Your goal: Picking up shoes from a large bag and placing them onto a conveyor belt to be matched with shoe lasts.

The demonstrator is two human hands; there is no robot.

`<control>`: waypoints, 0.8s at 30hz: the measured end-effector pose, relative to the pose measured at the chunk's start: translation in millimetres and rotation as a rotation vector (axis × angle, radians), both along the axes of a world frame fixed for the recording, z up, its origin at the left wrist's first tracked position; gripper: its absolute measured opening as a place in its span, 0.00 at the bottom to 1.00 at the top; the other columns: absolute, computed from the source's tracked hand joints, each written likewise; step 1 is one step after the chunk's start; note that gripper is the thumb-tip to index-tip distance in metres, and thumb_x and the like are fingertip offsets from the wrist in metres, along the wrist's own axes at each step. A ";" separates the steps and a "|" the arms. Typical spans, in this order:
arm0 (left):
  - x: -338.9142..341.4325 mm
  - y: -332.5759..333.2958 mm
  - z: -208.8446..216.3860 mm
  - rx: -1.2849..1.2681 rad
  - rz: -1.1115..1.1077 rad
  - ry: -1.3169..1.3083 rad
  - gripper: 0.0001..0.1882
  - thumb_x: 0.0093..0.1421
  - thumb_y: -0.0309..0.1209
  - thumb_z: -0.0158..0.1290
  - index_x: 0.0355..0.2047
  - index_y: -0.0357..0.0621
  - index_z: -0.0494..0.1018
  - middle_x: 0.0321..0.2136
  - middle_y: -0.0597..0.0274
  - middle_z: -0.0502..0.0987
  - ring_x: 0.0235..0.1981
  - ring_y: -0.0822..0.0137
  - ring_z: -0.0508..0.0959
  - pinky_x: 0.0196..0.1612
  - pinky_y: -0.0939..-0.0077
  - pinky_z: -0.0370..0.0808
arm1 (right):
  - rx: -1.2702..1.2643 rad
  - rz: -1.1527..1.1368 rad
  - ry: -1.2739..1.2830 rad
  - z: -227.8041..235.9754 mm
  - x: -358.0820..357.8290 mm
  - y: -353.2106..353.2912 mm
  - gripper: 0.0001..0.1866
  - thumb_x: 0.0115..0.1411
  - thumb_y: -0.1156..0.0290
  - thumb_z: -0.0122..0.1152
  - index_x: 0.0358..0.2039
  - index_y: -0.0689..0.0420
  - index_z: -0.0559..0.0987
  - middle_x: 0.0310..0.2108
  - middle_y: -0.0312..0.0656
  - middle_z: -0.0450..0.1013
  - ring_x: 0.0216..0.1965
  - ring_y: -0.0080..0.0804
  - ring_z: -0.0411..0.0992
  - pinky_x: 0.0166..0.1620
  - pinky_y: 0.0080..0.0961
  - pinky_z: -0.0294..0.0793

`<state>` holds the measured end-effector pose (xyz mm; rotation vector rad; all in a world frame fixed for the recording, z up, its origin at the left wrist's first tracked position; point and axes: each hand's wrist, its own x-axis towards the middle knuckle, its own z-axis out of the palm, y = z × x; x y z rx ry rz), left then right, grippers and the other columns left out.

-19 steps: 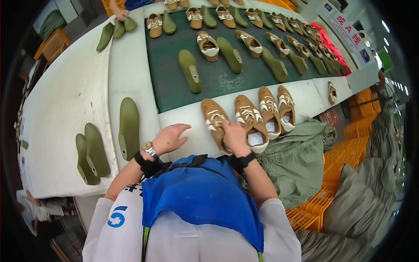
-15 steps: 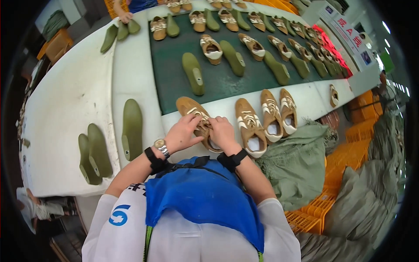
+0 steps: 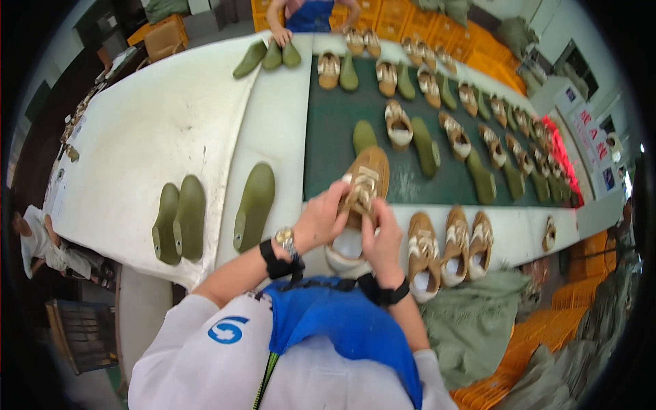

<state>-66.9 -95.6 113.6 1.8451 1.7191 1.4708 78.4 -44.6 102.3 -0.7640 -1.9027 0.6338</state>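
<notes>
The shoe (image 3: 367, 176) is between the two hands, in front of the person's chest, above the near edge of the surface (image 3: 150, 130); its toe points away from the body and its heel comes toward the apron (image 3: 321, 307); it seems lifted, but I cannot tell whether the heel touches below. It is tan, with cream laces (image 3: 362, 186), a white lining inside the opening and a white heel; the toe covers part of a green form (image 3: 364, 133) behind it.

The left grip (image 3: 320, 220) comes from the lower left with bent wrist; its fingers are narrow and hold the shoe at the left side of the laces; the right grip (image 3: 384, 239) comes from the lower right, knuckles upward, its fingers curled in and pinching the right side of the opening; a watch (image 3: 285, 239) and a black band (image 3: 277, 262) are on the left wrist.

Just right of the right grip, three similar shoes (image 3: 424, 256) stand in a row; to the left, one form (image 3: 256, 205) lies alone, and a pair of forms (image 3: 190, 215) lies farther left; beyond is a dark green mat (image 3: 328, 167) with rows of shoes and forms.
</notes>
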 end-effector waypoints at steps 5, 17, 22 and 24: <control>0.9 -16.1 -10.7 -0.061 0.032 -0.045 0.23 0.49 0.22 0.48 0.48 0.41 0.61 0.35 0.45 0.74 0.36 0.46 0.76 0.37 0.62 0.75 | -0.019 0.143 -0.185 -5.5 1.4 -10.8 0.11 0.54 0.79 0.52 0.38 0.56 0.75 0.28 0.46 0.67 0.29 0.46 0.70 0.32 0.35 0.70; -23.1 -17.6 -25.1 -0.347 -0.107 -0.422 0.22 0.49 0.19 0.48 0.44 0.41 0.57 0.41 0.52 0.77 0.39 0.58 0.79 0.40 0.71 0.74 | -0.177 0.600 -0.225 -10.5 31.3 6.8 0.08 0.47 0.83 0.50 0.25 0.57 0.75 0.28 0.44 0.62 0.31 0.41 0.66 0.34 0.28 0.66; -4.7 -12.9 -15.4 0.099 -0.184 0.247 0.16 0.47 0.20 0.51 0.40 0.40 0.70 0.36 0.52 0.72 0.41 0.53 0.72 0.44 0.66 0.71 | -0.342 0.277 -0.063 -23.1 22.0 -1.4 0.07 0.53 0.79 0.55 0.34 0.60 0.73 0.28 0.43 0.69 0.28 0.33 0.70 0.32 0.25 0.69; 0.5 -12.8 -2.5 0.181 -0.141 0.279 0.15 0.47 0.22 0.52 0.38 0.40 0.70 0.35 0.54 0.71 0.40 0.54 0.72 0.44 0.65 0.70 | -0.328 0.276 -0.039 -22.5 16.8 -5.0 0.11 0.53 0.79 0.57 0.38 0.62 0.71 0.29 0.44 0.71 0.28 0.31 0.72 0.33 0.24 0.71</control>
